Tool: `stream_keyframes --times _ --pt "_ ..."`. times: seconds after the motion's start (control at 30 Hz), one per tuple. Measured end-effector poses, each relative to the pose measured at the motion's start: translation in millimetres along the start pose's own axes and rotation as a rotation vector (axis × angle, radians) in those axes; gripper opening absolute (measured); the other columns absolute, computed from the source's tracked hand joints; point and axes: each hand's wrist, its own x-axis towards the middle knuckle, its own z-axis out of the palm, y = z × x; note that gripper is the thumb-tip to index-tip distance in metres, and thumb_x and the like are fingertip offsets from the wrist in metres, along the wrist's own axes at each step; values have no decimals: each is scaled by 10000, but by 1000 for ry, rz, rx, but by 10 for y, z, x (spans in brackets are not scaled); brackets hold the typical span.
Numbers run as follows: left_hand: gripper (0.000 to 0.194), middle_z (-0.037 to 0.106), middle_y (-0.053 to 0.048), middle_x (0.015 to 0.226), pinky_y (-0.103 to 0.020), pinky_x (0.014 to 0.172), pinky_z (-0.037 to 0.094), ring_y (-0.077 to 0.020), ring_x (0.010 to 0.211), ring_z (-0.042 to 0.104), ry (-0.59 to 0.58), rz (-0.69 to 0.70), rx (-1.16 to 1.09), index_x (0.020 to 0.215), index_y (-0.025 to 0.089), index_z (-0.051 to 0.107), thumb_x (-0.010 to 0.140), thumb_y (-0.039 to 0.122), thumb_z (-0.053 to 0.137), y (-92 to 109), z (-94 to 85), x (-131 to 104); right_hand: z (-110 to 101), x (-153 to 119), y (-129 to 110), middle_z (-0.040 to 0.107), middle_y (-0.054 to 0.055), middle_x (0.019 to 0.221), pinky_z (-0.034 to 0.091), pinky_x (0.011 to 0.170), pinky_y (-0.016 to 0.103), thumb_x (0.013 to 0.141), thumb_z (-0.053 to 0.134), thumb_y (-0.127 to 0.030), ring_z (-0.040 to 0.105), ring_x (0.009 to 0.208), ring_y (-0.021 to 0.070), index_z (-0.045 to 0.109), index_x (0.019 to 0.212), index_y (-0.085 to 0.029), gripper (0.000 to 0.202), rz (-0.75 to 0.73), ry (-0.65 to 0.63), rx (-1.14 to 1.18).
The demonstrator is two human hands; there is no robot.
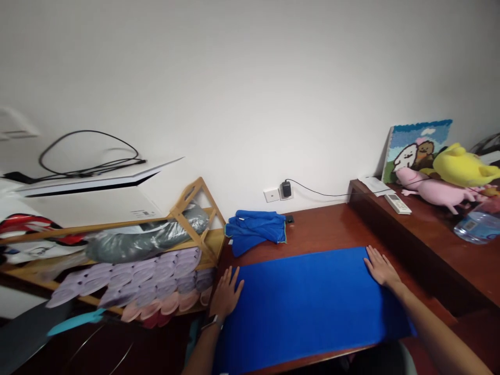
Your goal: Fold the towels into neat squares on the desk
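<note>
A blue towel [304, 307] lies spread flat on the reddish-brown wooden table [320, 229], its near edge hanging close to the table's front. At its far left corner rests my left hand [227, 292], fingers apart, with a band on the wrist. My right hand [382, 266] lies flat at the far right corner, fingers stretched out over the cloth's edge. Neither hand grips anything. Behind the spread towel, against the wall, sits a crumpled pile of blue cloth [255, 230].
On the raised ledge at right are a remote control [397, 203], a pink plush toy [433, 191], a yellow plush toy [463, 165], a plastic bottle [474, 226] and a picture [417, 148]. A wooden rack [199, 219] with several slippers stands left. A charger [286, 188] is plugged into the wall.
</note>
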Motion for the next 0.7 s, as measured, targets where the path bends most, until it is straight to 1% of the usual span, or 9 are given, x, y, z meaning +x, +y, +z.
stream_keyframes --times 0.1,0.2,0.27,0.33,0.47,0.53,0.6,0.63,0.7 --pt "677 383 -154 1679 -528 1218 347 -327 1548 357 -66 -17 4 1606 204 410 1049 581 323 26 -66 42 -184 27 -129 266 114 1719 185 1295 493 1005 209 -445 223 1594 252 290 1648 -102 733 65 -60 -13" --pt "712 349 -151 1694 -507 1218 342 -315 1559 335 -162 -31 -2 1617 215 388 1041 629 320 36 -159 58 -349 1 -575 343 185 1676 213 1279 539 992 248 -377 267 1578 311 362 1606 -29 715 38 -15 -28" --pt "712 335 -136 1702 -494 1218 344 -305 1562 331 -158 -17 -15 1621 238 381 1040 644 318 34 -191 38 -391 -89 -1123 352 183 1671 201 1286 518 1000 239 -365 263 1580 307 366 1604 -21 706 -94 50 -23" --pt "691 343 -122 1702 -486 1220 343 -292 1561 334 -102 -4 -30 1620 253 382 1047 633 313 32 -186 2 -362 -251 -1839 341 151 1681 185 1295 481 1020 220 -389 253 1586 281 357 1617 -55 698 -268 83 22" --pt "651 352 -112 1700 -498 1248 304 -280 1564 330 -43 1 -44 1616 255 391 1063 588 312 29 -123 -57 -132 -673 -3387 325 122 1688 190 1297 476 1040 242 -420 253 1586 262 332 1635 -105 679 -570 18 180" --pt "630 353 -108 1699 -501 1264 277 -276 1567 324 -39 -7 -41 1616 256 393 1069 559 315 25 -96 -63 26 -834 -4000 304 104 1696 189 1299 478 1049 250 -428 241 1590 251 308 1648 -140 667 -660 -25 231" --pt "610 362 -101 1695 -494 1271 264 -269 1568 322 -32 -10 -46 1616 257 395 1075 528 313 19 -81 -59 172 -920 -4398 277 109 1703 183 1301 474 1058 238 -429 224 1595 249 295 1650 -129 666 -697 -57 250" --pt "604 369 -97 1692 -493 1272 265 -266 1567 323 -27 -10 -52 1616 258 393 1077 518 309 17 -77 -56 228 -934 -4507 260 116 1707 172 1304 471 1062 228 -433 212 1598 249 289 1649 -114 671 -705 -69 249" --pt "604 374 -95 1689 -501 1268 274 -267 1565 330 -21 -8 -68 1619 256 387 1079 513 300 15 -76 -50 287 -910 -4542 233 124 1713 145 1310 465 1067 203 -450 189 1603 246 276 1648 -92 686 -714 -89 232"
